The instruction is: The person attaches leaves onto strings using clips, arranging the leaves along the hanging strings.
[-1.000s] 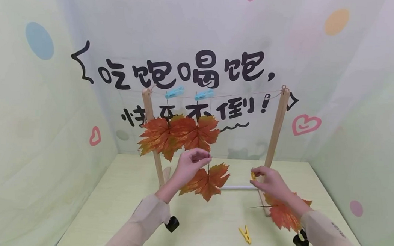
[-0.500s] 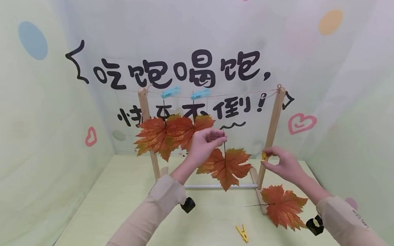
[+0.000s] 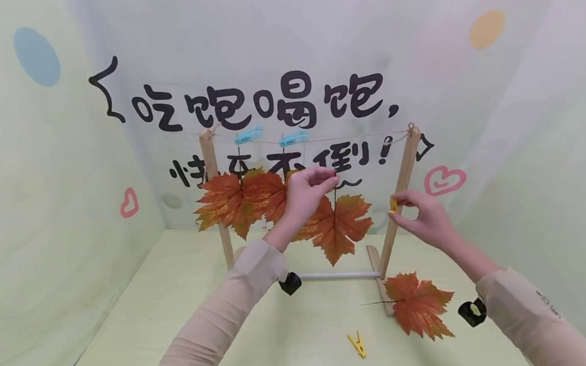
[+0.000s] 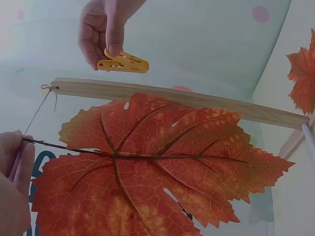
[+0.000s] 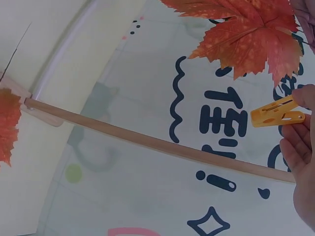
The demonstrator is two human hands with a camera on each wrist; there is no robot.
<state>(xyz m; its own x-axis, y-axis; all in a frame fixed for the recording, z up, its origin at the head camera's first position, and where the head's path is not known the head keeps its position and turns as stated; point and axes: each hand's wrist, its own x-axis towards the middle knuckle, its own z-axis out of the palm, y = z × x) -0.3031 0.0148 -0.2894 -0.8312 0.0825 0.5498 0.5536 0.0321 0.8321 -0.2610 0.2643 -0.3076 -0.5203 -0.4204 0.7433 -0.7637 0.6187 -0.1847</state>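
Note:
My left hand (image 3: 306,194) pinches the thin dark stem of an orange artificial maple leaf (image 3: 339,228), which dangles below the fingers. The left wrist view shows this leaf (image 4: 147,162) large, its stem tip between thumb and fingers. Near the right post, my right hand (image 3: 429,218) pinches a yellow clothespin (image 3: 393,205) by its handle ends; in the right wrist view the clothespin (image 5: 275,113) points toward the string's side. Above, a thin string (image 3: 348,139) bears two blue clothespins (image 3: 294,138), each holding a leaf (image 3: 223,201) by its stem. My left hand partly covers the second hanging leaf (image 3: 269,195).
Two wooden posts (image 3: 397,212) carry the string, joined low down by a white rod (image 3: 340,276). Another leaf (image 3: 418,305) lies by the right foot of the frame. A second yellow clothespin (image 3: 357,344) lies on the table (image 3: 273,338) in front.
My left hand has lifted the leaf up toward the string and somewhat to the right. My right hand has risen with the yellow clothespin along the right post. The view has shifted slightly.

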